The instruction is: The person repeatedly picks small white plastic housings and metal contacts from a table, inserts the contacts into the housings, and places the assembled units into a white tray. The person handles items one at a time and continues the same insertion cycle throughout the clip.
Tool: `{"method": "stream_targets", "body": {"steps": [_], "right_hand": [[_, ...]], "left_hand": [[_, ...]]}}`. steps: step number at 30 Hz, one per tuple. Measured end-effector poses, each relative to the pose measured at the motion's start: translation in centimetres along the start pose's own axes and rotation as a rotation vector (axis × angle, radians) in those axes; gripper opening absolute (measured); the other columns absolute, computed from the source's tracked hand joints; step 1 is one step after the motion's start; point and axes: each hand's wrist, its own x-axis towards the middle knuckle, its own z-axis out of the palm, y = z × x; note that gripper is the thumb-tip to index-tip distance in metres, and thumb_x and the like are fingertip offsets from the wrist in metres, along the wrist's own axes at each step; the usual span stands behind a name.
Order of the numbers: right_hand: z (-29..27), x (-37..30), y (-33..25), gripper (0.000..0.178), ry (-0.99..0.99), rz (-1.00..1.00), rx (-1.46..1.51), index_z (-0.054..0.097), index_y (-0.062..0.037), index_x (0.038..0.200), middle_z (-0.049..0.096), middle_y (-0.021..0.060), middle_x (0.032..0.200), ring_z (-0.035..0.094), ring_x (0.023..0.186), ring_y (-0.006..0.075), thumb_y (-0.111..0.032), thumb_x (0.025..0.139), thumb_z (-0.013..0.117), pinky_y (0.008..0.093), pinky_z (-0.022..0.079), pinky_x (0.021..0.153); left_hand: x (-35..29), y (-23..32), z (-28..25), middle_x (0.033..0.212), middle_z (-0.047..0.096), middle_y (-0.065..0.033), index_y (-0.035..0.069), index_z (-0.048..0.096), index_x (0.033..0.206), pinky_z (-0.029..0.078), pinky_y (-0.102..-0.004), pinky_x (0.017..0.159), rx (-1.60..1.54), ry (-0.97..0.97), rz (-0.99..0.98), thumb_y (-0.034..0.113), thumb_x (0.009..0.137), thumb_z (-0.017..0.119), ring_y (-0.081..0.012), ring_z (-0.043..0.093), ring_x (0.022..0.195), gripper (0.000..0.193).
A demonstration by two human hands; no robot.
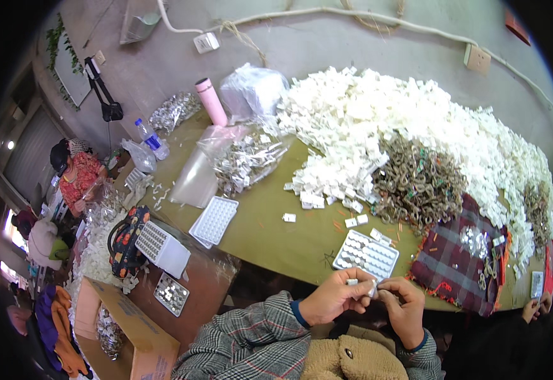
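Both hands meet at the table's near edge, in front of a white tray (385,261) with rows of small cups, some holding small white pieces. My left hand (336,297) is closed, pinching a small white plastic piece (373,289) between thumb and fingers. My right hand (404,311) is closed in a pinch against the same piece from the right; whatever else its fingertips hold is too small to make out. A few loose white pieces (356,221) lie just beyond the tray. Farther back is a tangled heap of grey-brown rings (419,180).
A large heap of white plastic pieces (352,114) lines the wall. Plaid cloth (441,259) with scissors (489,266) lies right. Left are a bag of silvery parts (248,161), a pink flask (211,101), stacked trays (214,220) and a cardboard box (137,332). Another person (81,177) sits far left.
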Motion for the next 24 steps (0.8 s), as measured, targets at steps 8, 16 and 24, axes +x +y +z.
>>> {"method": "stream_targets", "body": {"steps": [8,16,24], "right_hand": [[-3.4,1.2,4.4,0.013,0.307,-0.079,-0.211,0.064,0.0048,0.099,0.063,0.0102,0.083,0.062,0.070,0.0164,0.009,0.087,0.064,0.0270,0.049,0.066],[-3.9,0.8,7.4,0.010,0.374,-0.159,-0.307,0.063,0.0044,0.096,0.061,0.0090,0.081,0.058,0.064,0.0130,0.010,0.089,0.060,0.0262,0.047,0.060],[-4.0,0.8,7.9,0.008,0.391,-0.069,-0.261,0.062,0.0051,0.095,0.059,0.0077,0.081,0.055,0.063,0.0116,0.010,0.089,0.059,0.0246,0.045,0.058]], "left_hand": [[-3.9,20.6,-2.8,0.095,0.070,-0.0140,0.003,0.059,0.113,0.052,-0.0255,0.058,0.677,0.316,1.320,0.008,0.098,0.060,-0.0130,0.064,0.067,0.016],[0.6,28.8,-17.1,0.089,0.070,-0.0162,0.006,0.073,0.091,0.054,-0.0435,0.076,2.004,1.111,0.852,0.009,0.080,0.070,-0.0328,0.069,0.083,0.012],[2.1,32.1,-18.5,0.102,0.071,-0.0113,0.012,0.069,0.111,0.054,-0.0434,0.084,2.227,0.996,0.409,0.027,0.054,0.093,-0.0302,0.068,0.103,0.064]]}}
